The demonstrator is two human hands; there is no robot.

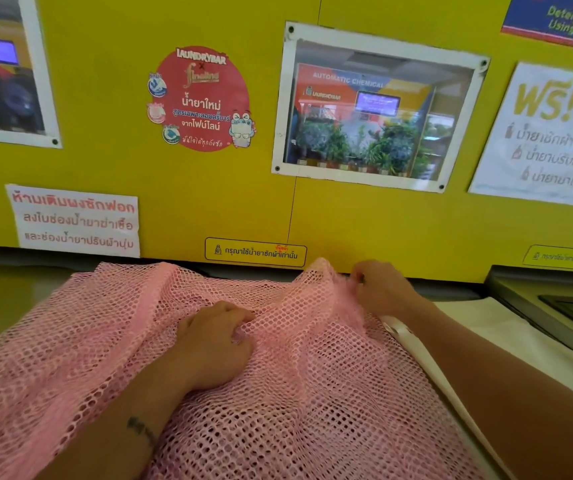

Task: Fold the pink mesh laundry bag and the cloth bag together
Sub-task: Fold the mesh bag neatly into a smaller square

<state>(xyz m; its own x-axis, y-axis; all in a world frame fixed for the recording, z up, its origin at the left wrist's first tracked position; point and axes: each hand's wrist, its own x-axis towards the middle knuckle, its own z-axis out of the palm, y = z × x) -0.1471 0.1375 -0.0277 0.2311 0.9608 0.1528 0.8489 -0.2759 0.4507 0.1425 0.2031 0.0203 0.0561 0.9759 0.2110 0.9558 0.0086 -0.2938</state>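
Note:
The pink mesh laundry bag lies spread over the counter and fills the lower left and middle of the view. My left hand rests on its middle with the fingers curled into a raised fold of mesh. My right hand pinches the bag's far right corner, lifted into a peak near the wall. A white cloth bag lies flat to the right, partly under the mesh and under my right forearm; a white strap with a ring shows at the mesh edge.
A yellow wall with stickers and framed notices stands right behind the counter. A grey washing machine lid sits at the right edge. Grey counter shows at the far left.

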